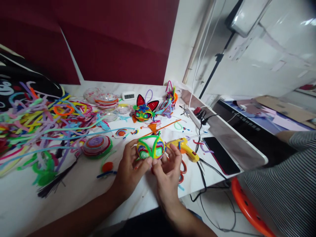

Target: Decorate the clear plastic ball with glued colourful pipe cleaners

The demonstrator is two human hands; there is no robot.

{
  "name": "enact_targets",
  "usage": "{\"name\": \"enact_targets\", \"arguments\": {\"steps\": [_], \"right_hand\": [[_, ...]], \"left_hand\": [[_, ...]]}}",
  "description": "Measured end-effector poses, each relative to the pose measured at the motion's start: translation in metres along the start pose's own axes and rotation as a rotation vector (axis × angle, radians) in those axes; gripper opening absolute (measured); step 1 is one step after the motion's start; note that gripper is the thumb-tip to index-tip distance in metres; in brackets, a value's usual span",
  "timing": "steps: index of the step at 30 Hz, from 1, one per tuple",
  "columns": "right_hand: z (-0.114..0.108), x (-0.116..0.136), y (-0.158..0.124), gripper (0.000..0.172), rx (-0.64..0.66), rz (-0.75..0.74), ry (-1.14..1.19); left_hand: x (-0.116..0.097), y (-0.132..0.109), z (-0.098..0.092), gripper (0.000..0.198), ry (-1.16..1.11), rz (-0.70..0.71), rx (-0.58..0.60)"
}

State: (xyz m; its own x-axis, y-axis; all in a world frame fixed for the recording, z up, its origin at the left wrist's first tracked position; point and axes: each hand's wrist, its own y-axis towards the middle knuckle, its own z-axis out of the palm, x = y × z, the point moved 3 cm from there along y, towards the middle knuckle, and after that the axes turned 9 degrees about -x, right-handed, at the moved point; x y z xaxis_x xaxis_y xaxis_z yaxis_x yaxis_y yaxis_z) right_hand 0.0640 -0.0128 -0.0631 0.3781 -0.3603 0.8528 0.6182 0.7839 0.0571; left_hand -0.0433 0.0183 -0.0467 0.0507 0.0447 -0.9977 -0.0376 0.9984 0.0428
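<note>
A round, colourful pipe-cleaner face (151, 148) with green and yellow strips and two pale green eyes is held between both hands, above the table's front part. My left hand (132, 168) grips its left side, thumb at the lower edge. My right hand (169, 169) holds the lower right side with the thumb, its other fingers curled near the right edge. Just right of it lies a yellow glue gun (185, 148). Behind stands a finished-looking piece (144, 112) with red and black ears.
Tangled pipe cleaners (61, 115) cover the left of the white table (93, 200). A coiled disc (96, 145), red-handled scissors (182, 167), a phone (221, 154) and a power strip (200, 119) lie around. A person in a striped top (283, 181) is at the right.
</note>
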Motion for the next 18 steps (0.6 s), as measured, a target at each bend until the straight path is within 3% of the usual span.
{"name": "enact_targets", "arguments": {"steps": [5,13,18], "right_hand": [[0.003,0.000,0.000,0.063,0.025,-0.028,-0.029],[-0.007,-0.008,0.009,0.074,0.112,-0.073,-0.034],[-0.006,0.009,0.012,0.079,0.102,-0.069,0.008]], "left_hand": [[-0.006,0.003,0.000,0.063,-0.033,-0.098,-0.010],[-0.014,0.005,-0.005,0.036,-0.068,-0.064,0.011],[-0.017,0.016,-0.009,0.028,-0.019,-0.077,0.020]]}}
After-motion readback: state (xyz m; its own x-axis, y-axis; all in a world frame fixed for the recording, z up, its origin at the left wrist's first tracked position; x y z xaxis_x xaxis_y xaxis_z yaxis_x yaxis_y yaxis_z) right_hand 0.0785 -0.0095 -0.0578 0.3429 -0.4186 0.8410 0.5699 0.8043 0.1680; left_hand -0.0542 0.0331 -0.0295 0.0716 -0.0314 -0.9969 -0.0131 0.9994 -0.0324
